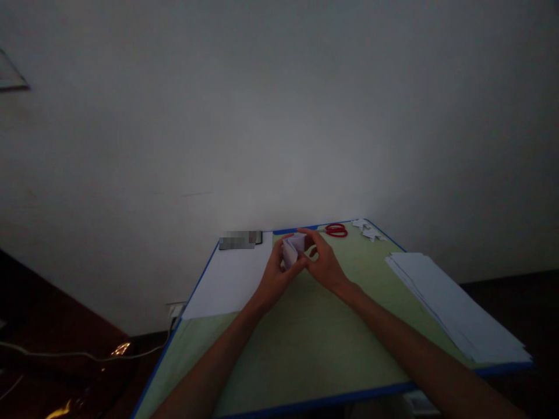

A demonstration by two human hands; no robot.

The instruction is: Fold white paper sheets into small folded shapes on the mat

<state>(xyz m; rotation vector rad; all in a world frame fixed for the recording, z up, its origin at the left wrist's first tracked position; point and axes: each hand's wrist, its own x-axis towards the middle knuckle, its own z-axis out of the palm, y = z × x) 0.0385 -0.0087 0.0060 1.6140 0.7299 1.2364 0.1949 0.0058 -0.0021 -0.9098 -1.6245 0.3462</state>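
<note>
A small piece of folded white paper (pixel 292 249), with several creased flaps standing apart, is held up over the far middle of the table. My left hand (pixel 278 265) grips it from the left, thumb stretched across below it. On the other side, my right hand (pixel 322 256) has its curled fingers and thumb at the paper's right edge. The two thumbs meet near the lower edge of the paper. Parts of the fingertips are hidden behind the folds.
Red-handled scissors (pixel 336 230) and small white paper pieces (pixel 370 233) lie at the back right of the green-topped table (pixel 305 349). A stack of white paper (pixel 454 308) lies along the right edge. Back left, a dark phone-like object (pixel 258 237) rests on a white sheet (pixel 227 285).
</note>
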